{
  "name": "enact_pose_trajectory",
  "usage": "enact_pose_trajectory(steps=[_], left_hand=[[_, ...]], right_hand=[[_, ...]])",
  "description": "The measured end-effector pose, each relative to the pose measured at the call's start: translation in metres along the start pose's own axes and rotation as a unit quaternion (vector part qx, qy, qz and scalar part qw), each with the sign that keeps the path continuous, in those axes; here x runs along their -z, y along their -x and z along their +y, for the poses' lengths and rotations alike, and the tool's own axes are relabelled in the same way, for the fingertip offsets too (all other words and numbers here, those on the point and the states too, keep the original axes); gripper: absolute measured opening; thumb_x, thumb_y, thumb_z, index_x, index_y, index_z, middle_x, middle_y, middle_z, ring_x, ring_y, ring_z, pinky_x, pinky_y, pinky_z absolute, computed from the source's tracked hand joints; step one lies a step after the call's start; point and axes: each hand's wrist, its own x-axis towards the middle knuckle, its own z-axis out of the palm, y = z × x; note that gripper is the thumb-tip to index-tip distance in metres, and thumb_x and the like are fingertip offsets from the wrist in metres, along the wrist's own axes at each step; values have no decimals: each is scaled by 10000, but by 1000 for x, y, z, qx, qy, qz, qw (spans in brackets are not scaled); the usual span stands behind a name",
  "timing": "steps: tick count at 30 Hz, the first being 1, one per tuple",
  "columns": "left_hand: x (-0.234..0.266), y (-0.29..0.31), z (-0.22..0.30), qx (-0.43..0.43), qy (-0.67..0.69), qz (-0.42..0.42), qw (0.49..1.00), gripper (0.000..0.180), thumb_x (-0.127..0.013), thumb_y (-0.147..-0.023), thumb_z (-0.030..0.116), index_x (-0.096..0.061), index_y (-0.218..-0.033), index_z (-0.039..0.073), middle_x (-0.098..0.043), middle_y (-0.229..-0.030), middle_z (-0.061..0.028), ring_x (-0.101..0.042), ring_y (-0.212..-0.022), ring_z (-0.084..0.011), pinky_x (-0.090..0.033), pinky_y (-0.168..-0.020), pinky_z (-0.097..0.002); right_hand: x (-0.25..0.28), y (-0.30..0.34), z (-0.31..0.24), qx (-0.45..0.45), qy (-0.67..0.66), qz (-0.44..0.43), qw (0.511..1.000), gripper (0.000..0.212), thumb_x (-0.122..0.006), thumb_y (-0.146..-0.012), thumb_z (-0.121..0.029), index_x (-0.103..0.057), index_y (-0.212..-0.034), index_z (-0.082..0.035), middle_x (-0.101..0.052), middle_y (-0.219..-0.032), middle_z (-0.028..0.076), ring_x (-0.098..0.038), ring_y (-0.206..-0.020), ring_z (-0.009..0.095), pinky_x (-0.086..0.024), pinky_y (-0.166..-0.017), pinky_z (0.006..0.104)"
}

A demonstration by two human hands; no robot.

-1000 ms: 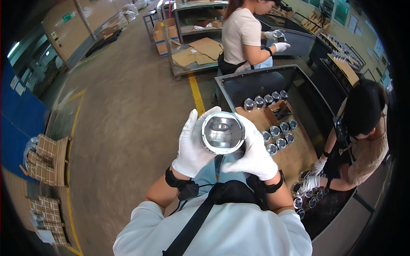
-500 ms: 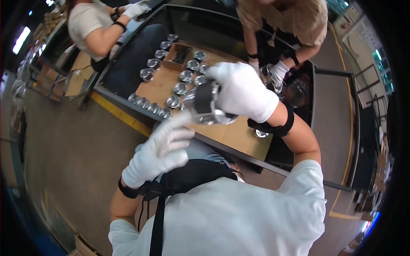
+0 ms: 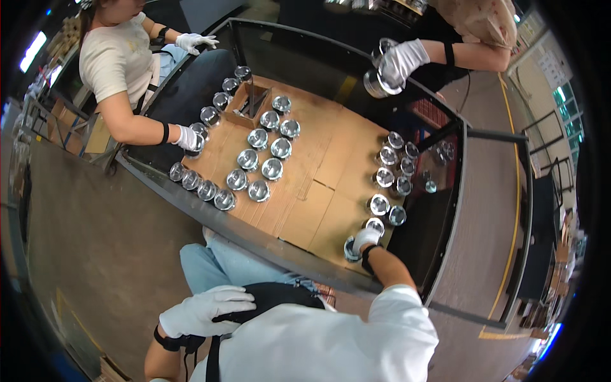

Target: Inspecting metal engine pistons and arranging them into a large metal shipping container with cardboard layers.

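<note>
My right hand (image 3: 366, 239), in a white glove, reaches out over the cardboard-covered table (image 3: 318, 191) and grips a shiny metal cylinder part (image 3: 351, 249) near the table's near right edge. A row of similar metal parts (image 3: 388, 175) stands just beyond it. Also gloved, my left hand (image 3: 207, 309) rests against my chest by a black strap, fingers spread, holding nothing.
Several more metal parts (image 3: 258, 169) stand in rows at the table's left and around a small cardboard box (image 3: 248, 105). A seated person (image 3: 118, 60) at the left touches one part. Another person's gloved hand (image 3: 401, 60) holds a part at the far side. A yellow floor line (image 3: 519, 210) runs at the right.
A second ago both hands held one metal part before my chest. My right hand has carried it out to the table; my left hand let go and dropped to my chest. The view turned.
</note>
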Motion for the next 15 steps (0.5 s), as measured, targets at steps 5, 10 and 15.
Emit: enact_pose_trajectory(steps=[5,10,15], left_hand=[[-4,-14,-9,37,59,22,997,508,-755,-805,78,-633,-1298,77,-571,-1364,-109,-506,-1265,-294,-423,-1050,-373],[-19,-11,6,197,-70,123,970,750,-841,-713,274,-546,-1397,184,-562,-1083,-180,-556,-1082,-371,-466,-973,-433],[-18,4,42,341,54,107,932,589,-700,-852,110,-518,-1411,76,-691,-1186,-194,-669,-1071,-252,-509,-925,-362]], right_hand=[[-87,-36,12,-56,51,174,982,449,-594,-847,-277,-677,-1187,4,-561,-1352,234,-553,-1235,372,-432,-1017,465],[-11,-5,15,56,53,52,996,331,-607,-811,-238,-752,-1051,-61,-689,-1141,157,-650,-1060,338,-500,-881,484],[78,4,-10,201,55,98,973,330,-621,-759,-240,-771,-981,-48,-713,-1038,161,-649,-1037,318,-494,-893,467]])
